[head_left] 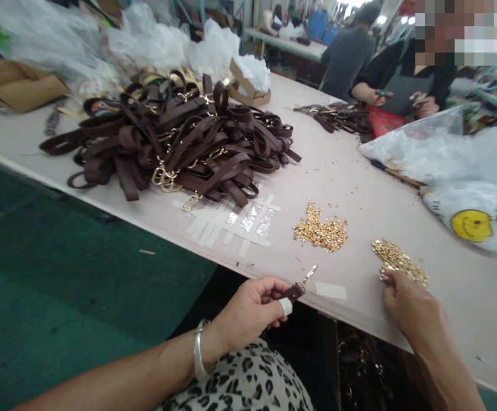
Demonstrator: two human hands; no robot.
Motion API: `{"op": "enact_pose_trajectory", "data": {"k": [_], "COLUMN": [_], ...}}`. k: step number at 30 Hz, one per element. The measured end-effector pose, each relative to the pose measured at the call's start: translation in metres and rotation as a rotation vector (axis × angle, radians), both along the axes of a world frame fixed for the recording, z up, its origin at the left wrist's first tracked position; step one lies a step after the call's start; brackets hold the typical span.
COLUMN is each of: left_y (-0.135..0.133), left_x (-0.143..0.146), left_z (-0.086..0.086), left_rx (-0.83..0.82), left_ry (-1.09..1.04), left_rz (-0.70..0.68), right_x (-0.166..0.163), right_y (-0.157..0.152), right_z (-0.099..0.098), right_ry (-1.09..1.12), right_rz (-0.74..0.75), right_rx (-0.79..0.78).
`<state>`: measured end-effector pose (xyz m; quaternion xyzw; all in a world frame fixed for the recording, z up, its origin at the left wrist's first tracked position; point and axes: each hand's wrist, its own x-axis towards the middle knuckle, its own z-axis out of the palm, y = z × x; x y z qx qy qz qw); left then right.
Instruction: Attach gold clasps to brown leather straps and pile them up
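Note:
My left hand (252, 311) is closed round the end of a brown strap (295, 292) with a gold clasp (309, 274) sticking out over the table edge; one fingertip wears white tape. My right hand (407, 299) rests on the table with its fingers pinched into a pile of small gold metal parts (400, 261); what it grips is too small to name. A second pile of gold parts (321, 231) lies to the left of it. A big heap of brown straps (180, 140) with gold clasps sits further back on the pale table (351, 171).
White tape strips (235, 222) are stuck on the table near its front edge. Clear plastic bags, one with a yellow smiley (471, 224), lie at the right. Bags and a cardboard box (248, 83) are at the back. Two people stand at the far end beside more straps (338, 116).

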<state>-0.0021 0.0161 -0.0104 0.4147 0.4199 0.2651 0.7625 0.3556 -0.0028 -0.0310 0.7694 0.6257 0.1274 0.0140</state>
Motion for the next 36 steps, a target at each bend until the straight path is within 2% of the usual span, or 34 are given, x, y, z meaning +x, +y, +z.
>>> {"op": "enact_pose_trajectory", "data": {"k": [6,11,14,17,20,22,25,27,31,36], "left_y": [0.002,0.003,0.005,0.005,0.003,0.001,-0.001,-0.002,-0.002,-0.003], "left_x": [-0.001,0.0,0.002,0.005,0.007,0.008,0.006,0.003,-0.001,-0.003], "left_z": [-0.004,-0.005,-0.002,0.0,0.0,0.001,0.002,0.004,0.008,0.011], "left_rx": [0.053,0.063,0.063,0.073,0.111,0.141,0.209,0.322,0.57,0.668], "left_ry": [0.017,-0.038,-0.028,-0.02,-0.038,-0.038,-0.006,0.048,0.148,0.203], "left_rz": [0.013,0.057,0.079,0.104,0.106,0.096,0.097,0.106,0.126,0.116], "right_x": [0.009,0.009,-0.03,-0.096,-0.16,-0.187,-0.202,-0.203,-0.204,-0.212], "right_y": [0.005,0.008,-0.002,-0.018,-0.028,-0.029,-0.027,-0.028,-0.031,-0.033], "right_z": [0.002,0.015,0.021,0.021,0.016,0.011,0.005,0.003,0.001,0.005], "right_ry": [0.082,0.264,0.643,1.158,1.337,1.33,1.18,1.103,1.102,1.166], "right_rz": [-0.104,-0.228,-0.198,-0.036,0.153,0.273,0.353,0.376,0.402,0.36], "right_rx": [0.002,0.014,0.161,0.284,0.379,0.432,0.468,0.49,0.564,0.574]}}
